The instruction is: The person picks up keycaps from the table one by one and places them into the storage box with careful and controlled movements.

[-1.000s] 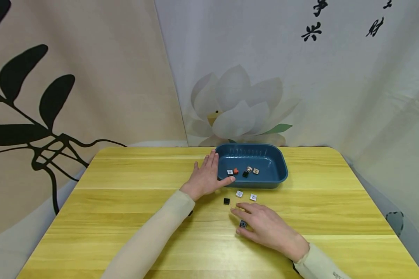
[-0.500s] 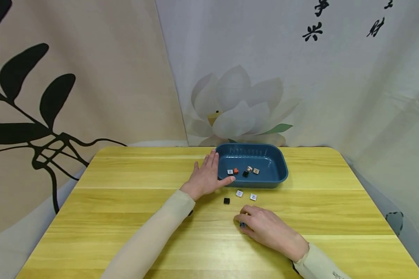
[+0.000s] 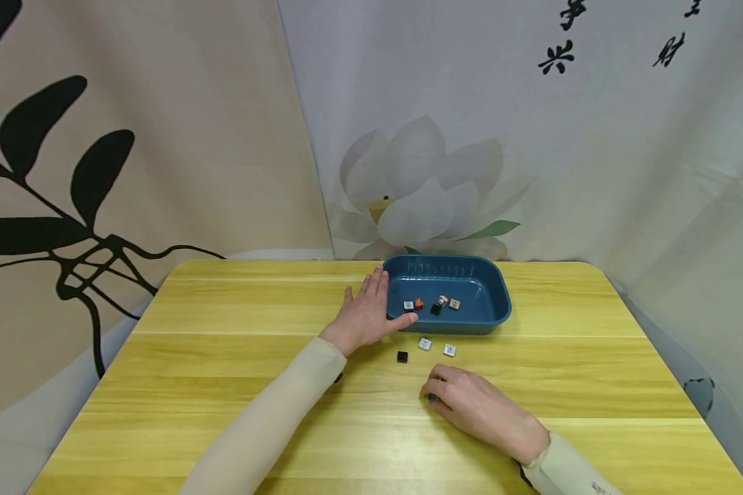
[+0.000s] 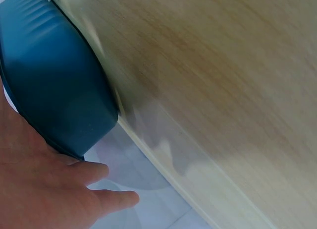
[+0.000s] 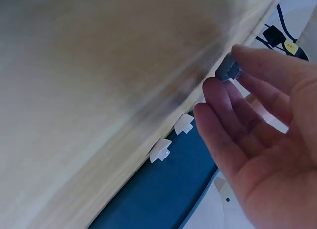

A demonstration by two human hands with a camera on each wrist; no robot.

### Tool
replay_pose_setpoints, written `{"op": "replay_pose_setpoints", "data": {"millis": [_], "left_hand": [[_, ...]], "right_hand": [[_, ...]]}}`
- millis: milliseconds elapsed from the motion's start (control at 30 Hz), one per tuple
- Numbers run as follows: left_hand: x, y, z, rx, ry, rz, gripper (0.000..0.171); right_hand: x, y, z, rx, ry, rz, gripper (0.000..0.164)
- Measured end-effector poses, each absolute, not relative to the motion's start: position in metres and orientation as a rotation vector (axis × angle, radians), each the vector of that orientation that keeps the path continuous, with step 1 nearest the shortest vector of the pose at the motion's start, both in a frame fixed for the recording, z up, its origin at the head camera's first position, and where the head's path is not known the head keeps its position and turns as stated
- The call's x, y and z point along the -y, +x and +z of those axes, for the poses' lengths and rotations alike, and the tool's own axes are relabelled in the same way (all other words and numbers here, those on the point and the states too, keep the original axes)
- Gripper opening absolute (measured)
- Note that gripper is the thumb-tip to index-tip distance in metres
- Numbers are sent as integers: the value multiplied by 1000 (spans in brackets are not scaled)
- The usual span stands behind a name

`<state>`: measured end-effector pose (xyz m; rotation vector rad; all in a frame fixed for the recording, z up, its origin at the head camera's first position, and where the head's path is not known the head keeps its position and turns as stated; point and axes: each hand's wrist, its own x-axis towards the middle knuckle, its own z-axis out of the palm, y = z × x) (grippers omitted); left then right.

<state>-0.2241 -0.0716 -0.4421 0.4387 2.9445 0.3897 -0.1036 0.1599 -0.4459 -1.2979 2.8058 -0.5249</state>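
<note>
While the left hand (image 3: 364,317) rests straight-fingered against the tray (image 3: 458,328), the right hand (image 3: 479,405) pinches a small dark block (image 5: 226,69); the tray lies crosswise beyond it.

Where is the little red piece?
In the head view, the little red piece lies inside the blue tray, toward its front left, just right of a white piece and near the left hand.

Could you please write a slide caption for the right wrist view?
Right hand pinching a small dark piece, two white pieces near a blue tray.
</note>
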Motion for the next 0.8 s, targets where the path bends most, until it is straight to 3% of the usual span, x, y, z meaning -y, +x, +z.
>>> {"op": "replay_pose_setpoints", "data": {"millis": [800], "left_hand": [[71,-223,-442,-2958,440,391,119]], "right_hand": [[-178,-122,-425,-3061,-1220,-603,23]]}}
